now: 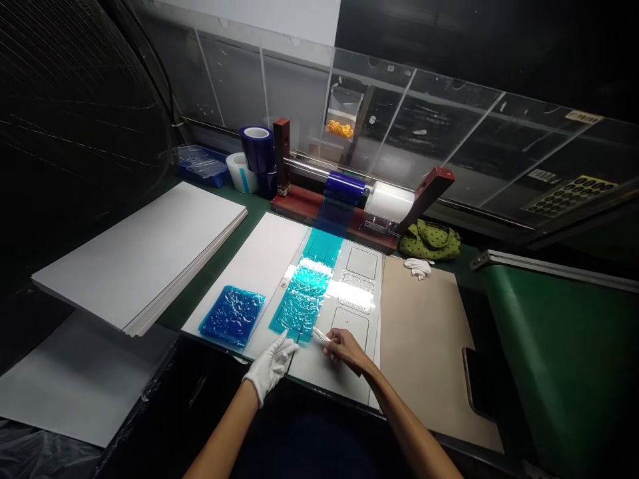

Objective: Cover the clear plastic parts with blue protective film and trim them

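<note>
My left hand [271, 368], in a white glove, rests on the white board [264, 259] with its fingertips at the lower end of a crinkled strip of clear turquoise film [301, 299]. My right hand [344, 349] is bare and pinches a small slim tool [319, 334], perhaps a craft knife, whose tip is close to the film's lower right edge. To the left of the strip lies a crumpled square of darker blue film [232, 316]. Right of the strip, a pale sheet [349, 372] shows several rounded-rectangle outlines.
Behind the sheets, a wooden film dispenser [319, 213] holds a blue roll and a white roll. Further blue rolls stand at the back left. A stack of white boards lies left, a tan sheet with white gloves lies right, and a green bag sits behind it. A clear acrylic panel stands at the back.
</note>
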{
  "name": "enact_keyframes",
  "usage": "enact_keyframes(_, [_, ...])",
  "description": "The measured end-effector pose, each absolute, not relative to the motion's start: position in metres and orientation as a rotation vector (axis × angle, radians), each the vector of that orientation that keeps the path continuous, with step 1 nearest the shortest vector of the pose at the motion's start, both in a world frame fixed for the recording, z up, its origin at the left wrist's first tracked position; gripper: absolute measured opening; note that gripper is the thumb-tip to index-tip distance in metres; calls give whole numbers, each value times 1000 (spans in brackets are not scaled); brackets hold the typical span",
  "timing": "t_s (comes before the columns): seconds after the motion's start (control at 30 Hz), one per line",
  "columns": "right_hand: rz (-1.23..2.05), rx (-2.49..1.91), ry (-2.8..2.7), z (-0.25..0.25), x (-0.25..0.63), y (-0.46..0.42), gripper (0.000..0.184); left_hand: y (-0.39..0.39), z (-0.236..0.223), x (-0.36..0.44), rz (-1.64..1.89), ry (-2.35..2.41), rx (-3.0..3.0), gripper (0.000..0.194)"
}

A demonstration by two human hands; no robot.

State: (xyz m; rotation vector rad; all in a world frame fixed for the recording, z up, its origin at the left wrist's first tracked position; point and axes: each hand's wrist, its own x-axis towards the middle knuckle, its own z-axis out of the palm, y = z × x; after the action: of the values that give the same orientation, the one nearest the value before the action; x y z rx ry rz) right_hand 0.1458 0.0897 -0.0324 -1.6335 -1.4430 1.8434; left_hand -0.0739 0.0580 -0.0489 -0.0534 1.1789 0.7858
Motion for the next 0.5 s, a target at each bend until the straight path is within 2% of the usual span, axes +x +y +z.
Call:
enact_keyframes(0.23, [1841, -1539, -1368, -19, 155, 81, 16, 76, -51, -60, 1012, 1305, -64, 11])
enact_keyframes(0.5, [1641, -1591, -1335, -20, 188, 55, 24, 50, -16, -140, 1279, 1507, 60, 58])
